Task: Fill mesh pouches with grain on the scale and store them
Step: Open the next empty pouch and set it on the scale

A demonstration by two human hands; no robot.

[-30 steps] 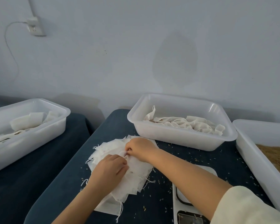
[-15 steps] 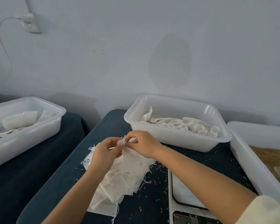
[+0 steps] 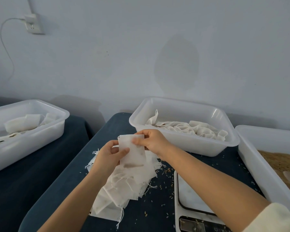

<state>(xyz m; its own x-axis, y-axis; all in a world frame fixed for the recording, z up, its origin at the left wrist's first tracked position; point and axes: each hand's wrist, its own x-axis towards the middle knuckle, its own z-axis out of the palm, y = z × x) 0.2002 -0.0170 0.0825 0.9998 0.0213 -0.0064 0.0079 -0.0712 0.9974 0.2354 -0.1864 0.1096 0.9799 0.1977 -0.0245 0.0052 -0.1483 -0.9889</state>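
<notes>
While both hands pinch it, pouch [image 3: 132, 151] now lifted off pile [image 3: 124, 186].

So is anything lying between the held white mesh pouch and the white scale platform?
Nothing visible. Both hands, left and right, hold the white mesh pouch above the pile; only the right forearm crosses over the white scale platform.

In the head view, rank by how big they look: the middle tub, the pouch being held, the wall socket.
1. Middle tub
2. Held pouch, nearer the camera, so flattered
3. Wall socket, farthest away
</notes>
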